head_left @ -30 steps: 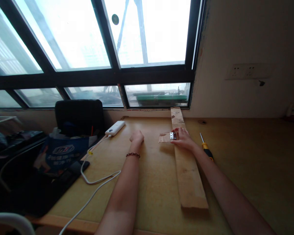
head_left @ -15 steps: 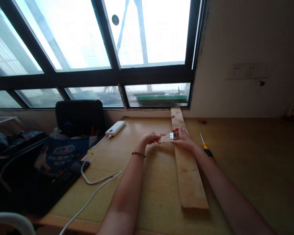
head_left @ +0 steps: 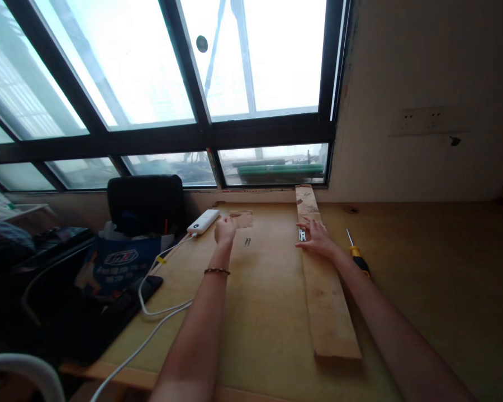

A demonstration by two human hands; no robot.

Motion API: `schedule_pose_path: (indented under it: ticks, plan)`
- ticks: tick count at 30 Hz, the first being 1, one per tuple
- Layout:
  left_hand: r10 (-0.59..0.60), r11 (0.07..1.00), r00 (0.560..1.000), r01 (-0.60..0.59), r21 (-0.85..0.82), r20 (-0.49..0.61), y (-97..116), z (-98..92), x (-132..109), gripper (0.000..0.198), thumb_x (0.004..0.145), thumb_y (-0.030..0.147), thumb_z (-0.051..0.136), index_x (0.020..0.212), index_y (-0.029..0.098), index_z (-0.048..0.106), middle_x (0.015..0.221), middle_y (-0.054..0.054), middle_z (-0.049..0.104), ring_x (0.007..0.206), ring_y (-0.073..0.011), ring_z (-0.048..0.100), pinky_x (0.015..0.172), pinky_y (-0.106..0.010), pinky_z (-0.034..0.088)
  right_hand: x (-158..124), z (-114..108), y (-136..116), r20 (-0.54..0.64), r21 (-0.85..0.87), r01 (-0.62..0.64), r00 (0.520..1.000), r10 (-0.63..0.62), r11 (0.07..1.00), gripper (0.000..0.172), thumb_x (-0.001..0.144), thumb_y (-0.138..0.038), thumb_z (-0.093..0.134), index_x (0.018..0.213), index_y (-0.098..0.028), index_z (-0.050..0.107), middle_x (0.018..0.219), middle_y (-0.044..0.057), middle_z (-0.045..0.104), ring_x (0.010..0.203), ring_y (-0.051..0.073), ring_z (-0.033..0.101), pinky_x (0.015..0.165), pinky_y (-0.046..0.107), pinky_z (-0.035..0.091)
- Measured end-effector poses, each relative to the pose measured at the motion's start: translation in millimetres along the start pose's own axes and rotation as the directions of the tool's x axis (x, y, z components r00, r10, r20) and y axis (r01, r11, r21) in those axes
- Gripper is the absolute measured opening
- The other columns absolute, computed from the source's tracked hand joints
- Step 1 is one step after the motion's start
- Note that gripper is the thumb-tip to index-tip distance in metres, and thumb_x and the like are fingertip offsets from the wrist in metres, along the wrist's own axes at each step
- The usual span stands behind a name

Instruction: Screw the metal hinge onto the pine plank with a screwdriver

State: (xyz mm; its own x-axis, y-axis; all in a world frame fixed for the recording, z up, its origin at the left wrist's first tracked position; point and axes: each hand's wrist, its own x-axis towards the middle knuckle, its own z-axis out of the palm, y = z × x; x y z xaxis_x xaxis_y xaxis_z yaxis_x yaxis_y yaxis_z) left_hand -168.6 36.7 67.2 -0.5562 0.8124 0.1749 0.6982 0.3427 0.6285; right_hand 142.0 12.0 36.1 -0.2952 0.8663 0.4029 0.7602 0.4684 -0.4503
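Note:
A long wooden plank point(head_left: 327, 301) lies lengthwise on the wooden table point(head_left: 268, 312), reaching to the window. My right hand point(head_left: 317, 238) rests on the plank, fingers curled round a small metal hinge point(head_left: 302, 234) at the plank's left edge. My left hand point(head_left: 225, 229) is closed and hovers over the table to the left, near a small flat piece of wood point(head_left: 241, 218). Two small dark screws point(head_left: 247, 242) lie on the table between my hands.
A yellow-handled screwdriver point(head_left: 357, 255) lies right of the plank. A white power bank point(head_left: 203, 221) with a white cable point(head_left: 159, 312) sits far left. Beyond it are a black chair point(head_left: 146, 201) and a blue bag point(head_left: 117, 262). The window point(head_left: 218, 84) stands behind.
My left hand reached to the small wood piece beside the hinge, then moved away left; the piece now lies further left. The right hand stayed on the hinge. The view shifted slightly.

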Motion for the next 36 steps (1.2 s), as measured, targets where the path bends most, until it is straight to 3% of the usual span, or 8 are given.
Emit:
schedule_pose_path:
  ticks: [2, 4, 8, 14, 21, 30, 33, 36]
  plan:
    - [-0.102, 0.994, 0.99, 0.106, 0.034, -0.099, -28, -2.8, 3, 0.042, 0.086, 0.034, 0.026, 0.101, 0.015, 0.061, 0.1, -0.015, 0.064, 0.086, -0.0252, 0.059, 0.063, -0.029, 0.04, 0, 1, 1, 0.002, 0.001, -0.004, 1.0, 0.004, 1.0, 0.077, 0.057, -0.046, 0.07, 0.122, -0.023, 0.036, 0.13, 0.01, 0.043, 0.118, 0.027, 0.039, 0.096, 0.045, 0.027]
    - [-0.151, 0.986, 0.982, 0.159, 0.06, -0.111, -51, -1.2, 1, 0.043, 0.086, 0.032, 0.026, 0.103, 0.015, 0.061, 0.103, -0.017, 0.062, 0.09, -0.0283, 0.059, 0.066, -0.032, 0.041, -1, 0, 1, 0.003, 0.003, -0.002, 1.0, 0.002, 1.0, 0.076, 0.057, -0.046, 0.07, 0.122, -0.023, 0.037, 0.128, 0.009, 0.045, 0.118, 0.027, 0.039, 0.096, 0.045, 0.026]
    - [-0.169, 0.977, 0.981, 0.179, 0.114, -0.096, -71, 7.6, -5, 0.043, 0.085, 0.034, 0.029, 0.104, 0.015, 0.062, 0.103, -0.019, 0.062, 0.093, -0.0329, 0.058, 0.068, -0.037, 0.042, -2, 0, 0, 0.0, 0.003, 0.011, 1.0, -0.011, 1.0, 0.073, 0.059, -0.047, 0.069, 0.12, -0.022, 0.039, 0.128, 0.009, 0.045, 0.118, 0.026, 0.04, 0.096, 0.044, 0.027]
    - [-0.12, 0.966, 0.991, 0.131, 0.223, -0.062, -70, 19.0, -3, 0.046, 0.084, 0.042, 0.031, 0.102, 0.017, 0.064, 0.102, -0.018, 0.063, 0.093, -0.0317, 0.058, 0.069, -0.037, 0.043, -1, -1, -1, 0.007, -0.016, 0.009, 1.0, -0.009, 1.0, 0.072, 0.059, -0.045, 0.069, 0.121, -0.022, 0.039, 0.129, 0.01, 0.044, 0.118, 0.027, 0.039, 0.096, 0.044, 0.028]
    - [-0.032, 0.97, 0.997, 0.047, 0.238, -0.068, -71, 23.2, -5, 0.04, 0.082, 0.042, 0.039, 0.095, 0.017, 0.068, 0.095, -0.017, 0.065, 0.088, -0.0309, 0.06, 0.067, -0.036, 0.044, -1, -1, 0, 0.009, -0.024, 0.017, 1.0, -0.016, 1.0, 0.071, 0.06, -0.046, 0.068, 0.122, -0.023, 0.041, 0.126, 0.01, 0.047, 0.117, 0.028, 0.041, 0.096, 0.046, 0.028]
    - [0.045, 0.973, 0.994, -0.022, 0.232, -0.095, -75, 27.1, -3, 0.038, 0.081, 0.04, 0.042, 0.102, 0.018, 0.065, 0.097, -0.017, 0.063, 0.086, -0.0293, 0.058, 0.067, -0.035, 0.042, -2, -1, 0, -0.005, -0.01, 0.02, 1.0, -0.02, 1.0, 0.07, 0.059, -0.046, 0.068, 0.12, -0.023, 0.043, 0.127, 0.01, 0.046, 0.117, 0.028, 0.04, 0.095, 0.045, 0.029]
    - [0.179, 0.966, 0.957, -0.128, 0.223, -0.227, -69, 24.4, -9, 0.039, 0.082, 0.034, 0.04, 0.107, 0.013, 0.061, 0.099, -0.017, 0.059, 0.09, -0.0279, 0.055, 0.075, -0.036, 0.042, -2, 0, 0, -0.015, 0.009, 0.017, 1.0, -0.016, 1.0, 0.071, 0.058, -0.045, 0.069, 0.119, -0.022, 0.042, 0.125, 0.01, 0.048, 0.117, 0.027, 0.041, 0.096, 0.045, 0.029]
    - [0.379, 0.925, 0.862, -0.347, 0.153, -0.337, -51, 23.1, -25, 0.038, 0.084, 0.032, 0.038, 0.11, 0.012, 0.057, 0.103, -0.016, 0.055, 0.099, -0.0265, 0.051, 0.085, -0.038, 0.039, -2, 0, -2, -0.056, 0.061, 0.039, 0.998, -0.036, 0.997, 0.073, 0.056, -0.044, 0.07, 0.119, -0.022, 0.04, 0.123, 0.009, 0.05, 0.115, 0.026, 0.043, 0.096, 0.044, 0.029]
